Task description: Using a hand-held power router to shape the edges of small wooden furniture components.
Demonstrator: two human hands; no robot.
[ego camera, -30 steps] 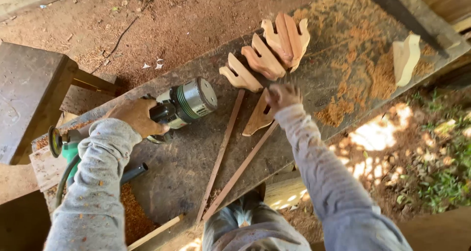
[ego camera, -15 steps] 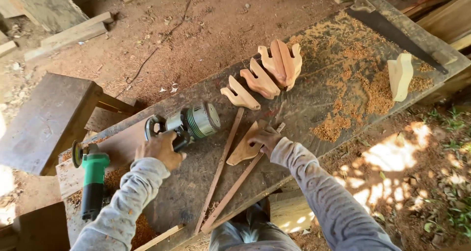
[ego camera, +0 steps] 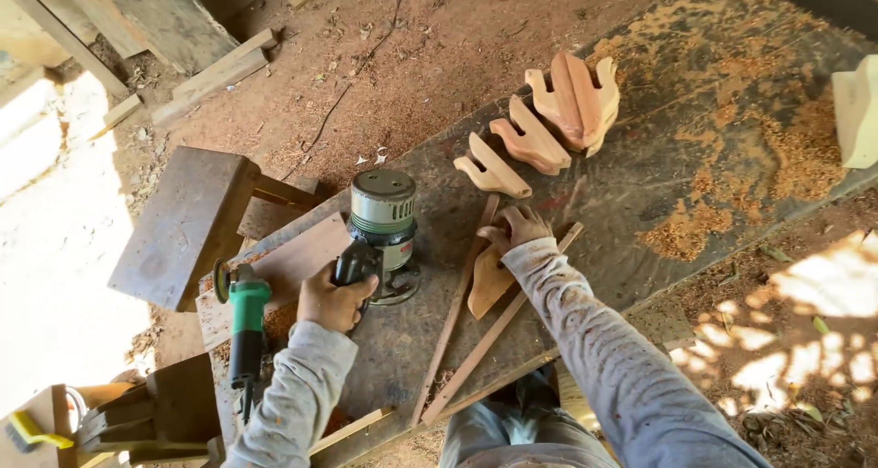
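Where sawdust covers the dark desk [ego camera: 732, 148] above a dirt floor [ego camera: 439, 56], a silver-topped router [ego camera: 384, 235] is gripped by the left hand [ego camera: 334, 299]; a pale shaped wooden piece [ego camera: 489, 280] is pressed flat under the right hand [ego camera: 517, 230].

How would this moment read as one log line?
left hand: grips router handle | right hand: presses wood piece onto workbench | grinder: idle

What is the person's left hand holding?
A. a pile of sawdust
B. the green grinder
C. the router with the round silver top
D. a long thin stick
C: the left hand grips the black handle of the router standing on the workbench, while the green grinder lies untouched beside it and the right hand rests on a cut wooden piece.
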